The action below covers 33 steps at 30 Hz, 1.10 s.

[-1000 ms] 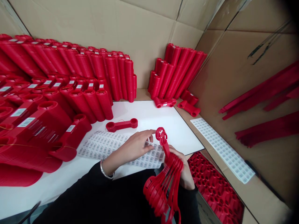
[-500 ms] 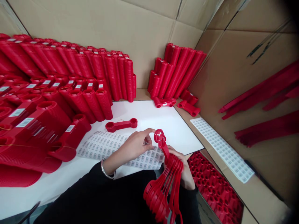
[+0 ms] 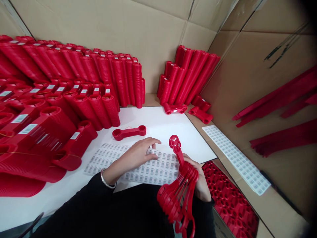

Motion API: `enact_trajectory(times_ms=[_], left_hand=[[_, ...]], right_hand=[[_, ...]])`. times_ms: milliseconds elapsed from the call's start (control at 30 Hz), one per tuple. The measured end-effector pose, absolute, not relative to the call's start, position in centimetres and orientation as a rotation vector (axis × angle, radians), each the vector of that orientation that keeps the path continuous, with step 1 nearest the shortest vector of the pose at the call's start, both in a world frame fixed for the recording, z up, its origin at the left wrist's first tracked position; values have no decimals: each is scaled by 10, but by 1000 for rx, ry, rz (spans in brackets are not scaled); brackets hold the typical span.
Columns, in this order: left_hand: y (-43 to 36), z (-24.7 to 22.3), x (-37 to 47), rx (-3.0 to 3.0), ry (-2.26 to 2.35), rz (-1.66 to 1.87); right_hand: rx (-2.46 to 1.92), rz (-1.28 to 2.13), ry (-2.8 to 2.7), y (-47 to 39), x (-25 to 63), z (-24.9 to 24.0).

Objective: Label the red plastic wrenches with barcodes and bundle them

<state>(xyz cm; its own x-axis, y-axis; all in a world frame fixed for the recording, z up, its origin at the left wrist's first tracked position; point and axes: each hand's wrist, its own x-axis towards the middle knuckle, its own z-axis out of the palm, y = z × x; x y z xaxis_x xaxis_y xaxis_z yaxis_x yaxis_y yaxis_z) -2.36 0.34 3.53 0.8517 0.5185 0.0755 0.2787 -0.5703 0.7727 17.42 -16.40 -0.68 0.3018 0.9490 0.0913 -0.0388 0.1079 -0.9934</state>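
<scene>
My left hand [image 3: 143, 150] is just above a sheet of barcode labels [image 3: 158, 170], its thumb and fingers apart. The sheet lies on the white tabletop in front of my body. In my right hand [image 3: 198, 172] is a fanned bunch of red plastic pieces with ring-shaped ends [image 3: 189, 175], hanging down toward my lap. One piece sticks up out of the bunch, its ring end [image 3: 174, 142] to the right of my left fingers. Most of my right fingers are hidden behind the bunch.
Tall stacks of red pieces [image 3: 99, 72] fill the left, with more stacks [image 3: 188, 76] at the back right. A single red piece [image 3: 129, 132] lies beyond the sheet. Another label sheet [image 3: 235, 158] is at the right, by an open box of red pieces [image 3: 230, 201].
My left hand has drawn back left from the raised red piece, and its fingers have parted. The label sheet lies flatter. My right hand and the bunch have shifted slightly right.
</scene>
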Motion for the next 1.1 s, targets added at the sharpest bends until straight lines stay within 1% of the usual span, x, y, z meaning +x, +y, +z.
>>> enact_trajectory(times_ms=[300, 467, 667, 867, 1100], left_hand=[[0, 41, -28, 2059, 577, 386], [-1, 44, -29, 2097, 582, 441], [-2, 44, -29, 2088, 617, 395], [-4, 46, -29, 2042, 629, 404], [-8, 51, -29, 2038, 709, 439]], right_hand=[[-1228, 956, -1038, -166, 182, -6], [-1254, 963, -1007, -169, 184, -6], [-1262, 951, -999, -169, 184, -4], [-1219, 890, -888, -170, 174, -6], [-1246, 863, -889, -171, 172, -1]])
